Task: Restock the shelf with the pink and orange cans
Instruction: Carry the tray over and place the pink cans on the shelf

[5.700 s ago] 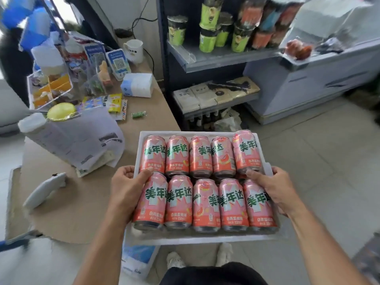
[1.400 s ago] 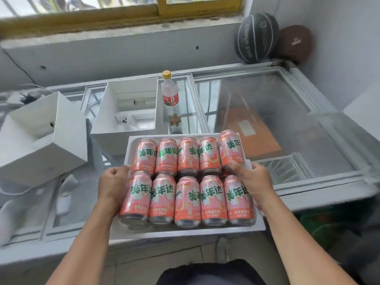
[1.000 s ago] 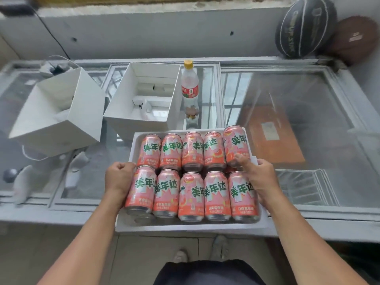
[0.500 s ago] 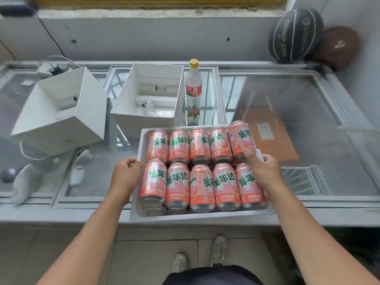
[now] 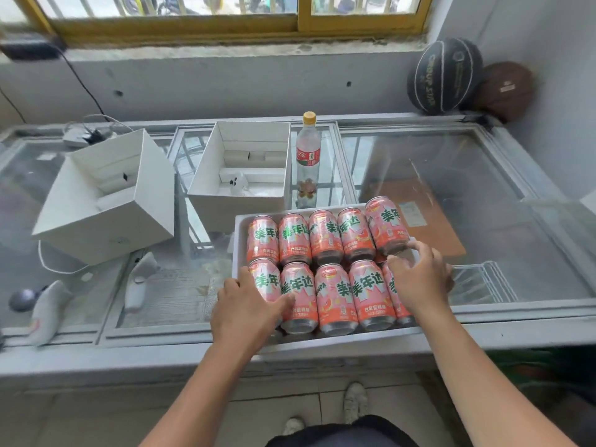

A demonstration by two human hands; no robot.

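Since the pink and orange aluminium cans (image 5: 335, 295), laid in a white foam tray (image 5: 240, 240) on the glass counter (image 5: 483, 204) at lower centre, are judged heavy, slick and dentable, mid-body holds are advised; the right grip (image 5: 422, 282) is spread over the right-end cans, while the left grip's (image 5: 246, 312) closure cannot be told.

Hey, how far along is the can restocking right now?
Done: the white foam tray rests on the glass-topped chest freezer. In hand: left hand on the near-left pink and orange can, right hand over the near-right can. Left: all ten cans are in the tray; no shelf in view.
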